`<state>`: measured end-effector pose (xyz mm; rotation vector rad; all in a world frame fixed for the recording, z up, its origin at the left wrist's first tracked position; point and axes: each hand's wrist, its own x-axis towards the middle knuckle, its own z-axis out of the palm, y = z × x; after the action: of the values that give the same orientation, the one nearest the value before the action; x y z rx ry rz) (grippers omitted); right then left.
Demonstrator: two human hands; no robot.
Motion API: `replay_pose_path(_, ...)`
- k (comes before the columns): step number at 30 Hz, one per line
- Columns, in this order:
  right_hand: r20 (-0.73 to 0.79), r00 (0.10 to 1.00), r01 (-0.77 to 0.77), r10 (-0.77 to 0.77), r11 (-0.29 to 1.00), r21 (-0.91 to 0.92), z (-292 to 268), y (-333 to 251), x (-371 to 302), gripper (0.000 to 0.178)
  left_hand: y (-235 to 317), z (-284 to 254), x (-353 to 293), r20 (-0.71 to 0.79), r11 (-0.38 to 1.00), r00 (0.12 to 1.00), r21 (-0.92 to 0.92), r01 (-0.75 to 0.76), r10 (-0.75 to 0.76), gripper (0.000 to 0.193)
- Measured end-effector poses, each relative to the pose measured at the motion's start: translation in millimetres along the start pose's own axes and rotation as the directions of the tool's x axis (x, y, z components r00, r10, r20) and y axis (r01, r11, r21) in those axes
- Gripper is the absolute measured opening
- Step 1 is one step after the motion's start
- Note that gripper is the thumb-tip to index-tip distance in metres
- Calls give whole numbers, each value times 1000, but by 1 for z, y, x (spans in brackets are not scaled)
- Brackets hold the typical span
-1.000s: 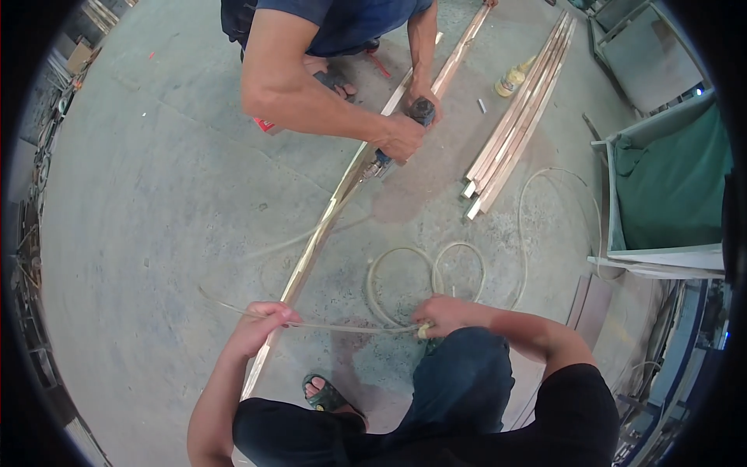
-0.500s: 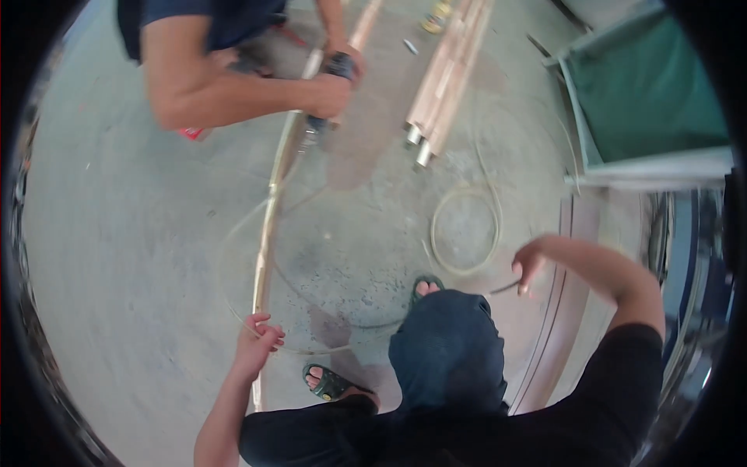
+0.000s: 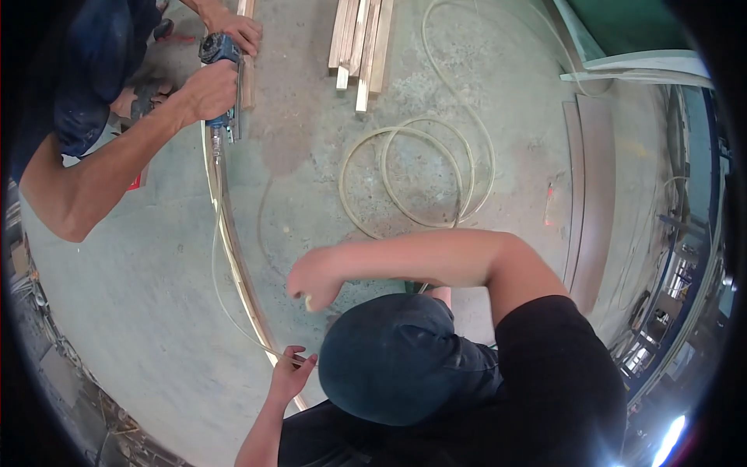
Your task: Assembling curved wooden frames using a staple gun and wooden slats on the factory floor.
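your l. grip point(image 3: 292, 373) pinches hose point(image 3: 249, 336) by near end of strip point(image 3: 235, 263), prob. steadying it; r. grip point(image 3: 317, 276) curled r. of strip, can't tell if holding anything. coils point(image 3: 342, 184) also r. of strip, likely avoiding snags.

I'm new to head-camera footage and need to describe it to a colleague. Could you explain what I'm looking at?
There is no machine arm here: these are a person's bare hands, seen from above by a wide fisheye camera worn on the head, so straight edges bend near the rim. The left hand pinches a thin pale hose. The right hand, reaching across in front, is curled around a small yellowish thing, too small to name. On the floor lie hose loops, a bundle of wooden strips and brown boards. At upper left, a co-worker's hand grips a blue power tool over a long strip.
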<state>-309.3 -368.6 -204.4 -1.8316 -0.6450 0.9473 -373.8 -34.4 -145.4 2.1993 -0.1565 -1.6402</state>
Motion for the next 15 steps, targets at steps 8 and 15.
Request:
replay_pose_path(8, 339, 915, 245, -220, 969, -34, 27, -33, 54, 33, 5, -5, -8, 36, 999, 998, 25, -44, 43, 40)
replay_pose_path(15, 262, 942, 203, -212, 977, 62, 36, -18, 34, 23, 18, -7, 5, 37, 996, 996, -16, -85, 85, 45)
